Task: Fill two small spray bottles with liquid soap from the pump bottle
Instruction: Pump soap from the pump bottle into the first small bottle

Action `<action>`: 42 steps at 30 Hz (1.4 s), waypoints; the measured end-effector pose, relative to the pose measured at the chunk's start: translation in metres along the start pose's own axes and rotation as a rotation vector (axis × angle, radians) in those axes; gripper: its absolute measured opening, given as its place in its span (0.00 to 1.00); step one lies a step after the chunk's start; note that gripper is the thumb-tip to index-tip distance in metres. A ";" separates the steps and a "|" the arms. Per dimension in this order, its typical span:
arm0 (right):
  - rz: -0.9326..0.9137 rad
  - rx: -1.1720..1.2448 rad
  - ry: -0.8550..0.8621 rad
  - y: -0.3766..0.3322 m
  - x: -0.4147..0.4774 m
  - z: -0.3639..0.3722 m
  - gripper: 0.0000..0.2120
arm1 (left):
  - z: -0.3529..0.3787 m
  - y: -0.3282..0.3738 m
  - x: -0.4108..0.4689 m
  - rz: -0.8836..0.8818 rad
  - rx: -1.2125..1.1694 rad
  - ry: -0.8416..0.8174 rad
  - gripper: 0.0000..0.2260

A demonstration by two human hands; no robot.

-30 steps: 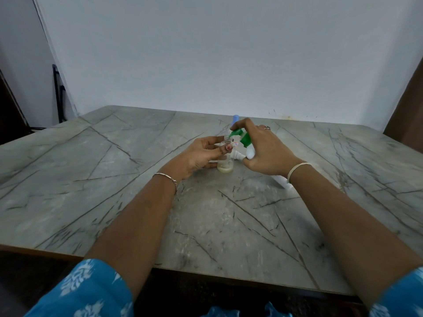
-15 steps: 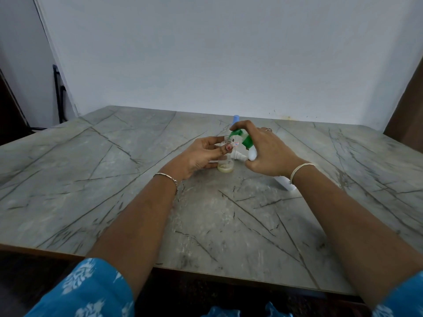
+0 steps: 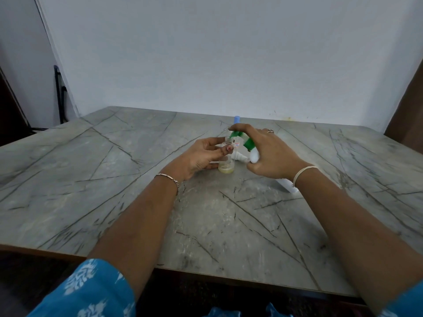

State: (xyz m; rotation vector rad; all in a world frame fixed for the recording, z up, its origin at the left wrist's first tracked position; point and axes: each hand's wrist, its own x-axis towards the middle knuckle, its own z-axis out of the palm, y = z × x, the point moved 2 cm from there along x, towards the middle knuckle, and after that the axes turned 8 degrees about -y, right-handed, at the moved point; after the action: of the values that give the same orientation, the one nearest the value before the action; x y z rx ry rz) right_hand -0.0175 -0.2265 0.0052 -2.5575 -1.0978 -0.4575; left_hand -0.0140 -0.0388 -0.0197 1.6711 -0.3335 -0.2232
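A: Your table [image 3: 91, 179] is grey marble with dark veins, your sleeve [image 3: 91, 291] blue with a white leaf print.
B: Your pump bottle [image 3: 286, 185] is white with a green head [image 3: 247, 143]; the small bottle [image 3: 226, 167] is clear, yellowish at the bottom; the far cap [image 3: 237, 119] is blue.

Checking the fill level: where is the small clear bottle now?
In the head view, the small clear bottle stands on the table, gripped by the left hand, left of the right hand tilting the green-topped pump bottle over its mouth.
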 end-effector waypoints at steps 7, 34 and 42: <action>0.006 0.050 0.037 0.003 0.009 0.004 0.28 | 0.000 -0.001 0.000 0.006 0.010 -0.008 0.18; 0.003 -0.052 0.036 0.000 0.006 0.005 0.32 | -0.003 -0.003 0.003 0.006 -0.012 -0.006 0.20; -0.002 -0.011 0.015 -0.001 0.004 0.000 0.32 | -0.001 -0.001 0.001 -0.006 0.010 0.000 0.10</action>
State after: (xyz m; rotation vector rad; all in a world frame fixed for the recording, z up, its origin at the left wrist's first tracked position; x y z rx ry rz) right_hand -0.0158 -0.2230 0.0068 -2.5584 -1.0956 -0.4828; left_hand -0.0123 -0.0380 -0.0207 1.6819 -0.3304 -0.2262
